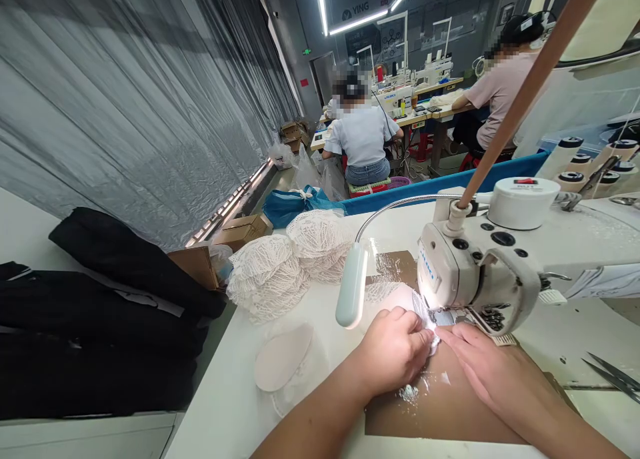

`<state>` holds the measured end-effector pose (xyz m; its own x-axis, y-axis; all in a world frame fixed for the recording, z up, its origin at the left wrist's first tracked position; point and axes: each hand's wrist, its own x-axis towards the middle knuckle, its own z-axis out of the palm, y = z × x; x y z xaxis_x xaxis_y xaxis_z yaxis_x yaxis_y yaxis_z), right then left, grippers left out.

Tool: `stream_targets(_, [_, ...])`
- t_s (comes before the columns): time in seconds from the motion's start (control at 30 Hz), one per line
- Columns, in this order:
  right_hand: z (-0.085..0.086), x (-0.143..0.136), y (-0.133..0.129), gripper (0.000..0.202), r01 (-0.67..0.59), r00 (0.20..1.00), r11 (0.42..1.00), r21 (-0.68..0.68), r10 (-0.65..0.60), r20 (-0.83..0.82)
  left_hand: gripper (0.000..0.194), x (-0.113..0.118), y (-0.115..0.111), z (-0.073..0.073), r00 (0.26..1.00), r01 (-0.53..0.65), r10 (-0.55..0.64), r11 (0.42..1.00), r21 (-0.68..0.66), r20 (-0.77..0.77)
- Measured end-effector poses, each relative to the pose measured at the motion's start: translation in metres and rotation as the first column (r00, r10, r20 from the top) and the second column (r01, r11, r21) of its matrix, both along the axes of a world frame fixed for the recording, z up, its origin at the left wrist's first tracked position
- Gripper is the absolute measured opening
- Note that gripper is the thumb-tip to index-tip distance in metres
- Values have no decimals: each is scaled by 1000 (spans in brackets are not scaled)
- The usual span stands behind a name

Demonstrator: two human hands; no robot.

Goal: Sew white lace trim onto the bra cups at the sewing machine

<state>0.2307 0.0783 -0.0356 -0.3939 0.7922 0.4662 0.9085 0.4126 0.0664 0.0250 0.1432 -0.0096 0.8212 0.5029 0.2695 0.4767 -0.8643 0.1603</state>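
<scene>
Your left hand [397, 347] pinches the lace [421, 309] beside the sewing machine [447, 267]; your right hand [477, 357] lies flat, fingers extended toward it.

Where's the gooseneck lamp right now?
In the head view, the gooseneck lamp hangs left of the sewing machine, up and left from the left hand.

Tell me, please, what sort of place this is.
Probably a sewing workshop: a sewing machine close by, stacks of white lace pieces on the table, and people seated at more machines beyond.
</scene>
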Motion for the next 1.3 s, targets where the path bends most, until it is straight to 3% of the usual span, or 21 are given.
stream_targets(0.23, [-3, 2, 0, 38, 89, 996, 996, 3, -89, -17, 31, 1, 1, 3, 1000, -9, 9, 1000, -17, -1])
stream_targets(0.53, [3, -1, 0, 42, -38, 999, 999, -26, 37, -30, 28, -1, 1, 5, 1000, 17, -17, 1000, 12, 7])
stream_targets(0.77, [4, -4, -2, 43, -34, 997, 999, -9, 34, -73, 27, -3, 2, 3, 991, 125, -127, 992, 30, 44])
stream_targets(1.13, [-9, -4, 1, 48, 15, 992, 993, -119, -29, -119, 27, -2, 3, 3, 998, 41, -38, 998, -44, 51])
stream_targets(1.3, [6, -6, 2, 42, 25, 988, 965, -260, -64, -140, 23, 1, 4, 5, 995, -47, 54, 995, -84, 80])
